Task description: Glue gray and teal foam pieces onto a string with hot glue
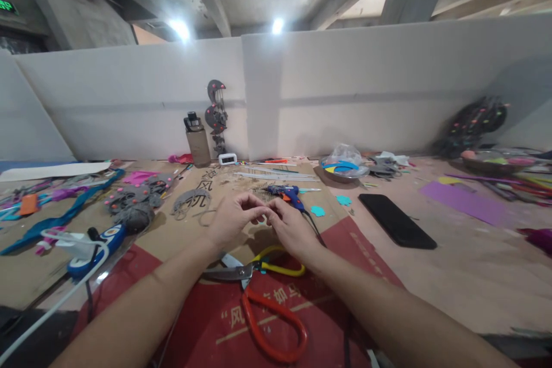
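Observation:
My left hand (236, 217) and my right hand (292, 226) meet fingertip to fingertip above the cardboard. Both are closed in a pinch. A speck of teal shows between the fingers, too small and covered to name. Just below them lie scissors (245, 272) with spread blades, one red handle loop and one yellow loop. Behind the right hand rests a blue hot glue gun (294, 196), its cord running down beside that hand. Teal paper cutouts (318, 211) lie to the right of the glue gun.
A black phone (397, 220) lies at right, near purple paper (463, 201). A bowl (344, 171) holding plastic and a bottle (198, 142) stand by the white partition (150, 92). On the left are a blue-and-white power strip (97, 250), its white cable, and grey pieces with pink dots (133, 198).

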`<state>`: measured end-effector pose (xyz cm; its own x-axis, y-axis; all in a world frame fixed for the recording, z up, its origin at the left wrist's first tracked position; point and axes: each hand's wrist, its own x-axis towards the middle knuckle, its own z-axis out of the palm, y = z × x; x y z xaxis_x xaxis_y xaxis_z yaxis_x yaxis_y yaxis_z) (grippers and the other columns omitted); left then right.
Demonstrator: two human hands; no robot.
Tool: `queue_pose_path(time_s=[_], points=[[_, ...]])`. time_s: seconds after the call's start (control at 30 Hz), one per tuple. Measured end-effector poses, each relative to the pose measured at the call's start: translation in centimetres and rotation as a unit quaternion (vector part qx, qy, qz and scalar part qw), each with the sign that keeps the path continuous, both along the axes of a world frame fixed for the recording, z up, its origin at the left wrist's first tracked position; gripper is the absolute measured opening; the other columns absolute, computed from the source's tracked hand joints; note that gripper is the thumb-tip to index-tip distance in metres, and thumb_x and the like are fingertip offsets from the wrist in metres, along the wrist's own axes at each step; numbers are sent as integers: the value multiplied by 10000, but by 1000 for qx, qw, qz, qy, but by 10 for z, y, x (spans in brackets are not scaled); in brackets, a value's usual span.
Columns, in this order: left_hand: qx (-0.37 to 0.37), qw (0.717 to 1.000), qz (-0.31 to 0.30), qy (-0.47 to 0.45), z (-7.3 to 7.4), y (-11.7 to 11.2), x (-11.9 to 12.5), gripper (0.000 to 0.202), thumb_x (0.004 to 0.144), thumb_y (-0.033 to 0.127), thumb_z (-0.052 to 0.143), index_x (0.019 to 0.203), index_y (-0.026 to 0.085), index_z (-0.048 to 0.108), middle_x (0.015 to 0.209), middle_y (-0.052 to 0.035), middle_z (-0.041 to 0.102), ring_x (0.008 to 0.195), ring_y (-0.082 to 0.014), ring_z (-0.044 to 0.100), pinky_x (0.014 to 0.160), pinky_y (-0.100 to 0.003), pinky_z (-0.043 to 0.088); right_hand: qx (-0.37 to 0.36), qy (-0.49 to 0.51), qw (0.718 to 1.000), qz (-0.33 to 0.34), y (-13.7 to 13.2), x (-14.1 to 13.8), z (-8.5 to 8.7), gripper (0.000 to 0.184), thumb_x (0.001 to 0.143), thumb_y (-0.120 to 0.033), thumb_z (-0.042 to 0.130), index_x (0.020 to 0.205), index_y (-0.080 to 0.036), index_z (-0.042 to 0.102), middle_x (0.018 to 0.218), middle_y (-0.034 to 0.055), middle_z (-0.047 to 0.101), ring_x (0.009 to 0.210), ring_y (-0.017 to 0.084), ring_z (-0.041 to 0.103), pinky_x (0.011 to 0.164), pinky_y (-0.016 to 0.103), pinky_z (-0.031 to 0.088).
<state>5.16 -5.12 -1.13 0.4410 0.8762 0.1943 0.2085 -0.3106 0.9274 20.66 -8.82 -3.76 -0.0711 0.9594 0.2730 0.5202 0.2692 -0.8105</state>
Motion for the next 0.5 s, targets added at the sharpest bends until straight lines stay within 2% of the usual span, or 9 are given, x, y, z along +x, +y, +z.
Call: queue_pose_path(time_s=[0.1,0.2,0.33,0.5], points=[[15,999,16,35,-1,-1,1,246,696,398,678,722,156,640,627,-14,618,563,-109,535,555,-233,423,10,-21,1000,5,-4,-1,3,248,904,-360,356,882,-189,535,841,23,625,749,135,556,649,236,396],[30,998,8,59,-3,0,0,245,709,407,661,711,165,626,615,-8,606,563,-114,533,551,-235,415,11,-29,999,12,-7,-2,5,216,906,-299,350,958,-190,530,869,29,633,768,136,565,662,235,398],[51,996,-12,76,-7,2,-2,257,726,430,640,739,174,619,642,-13,620,590,-128,546,569,-242,413,0,-26,1000,14,-7,-4,5,226,897,-257,354,1048,-182,503,875,38,636,762,140,580,666,236,409],[81,991,4,103,-8,1,-2,256,751,440,613,756,184,620,666,-2,619,612,-126,541,585,-241,397,14,-25,999,-14,-7,-6,3,269,881,-244,390,1124,-174,482,946,62,636,830,152,591,724,252,426]])
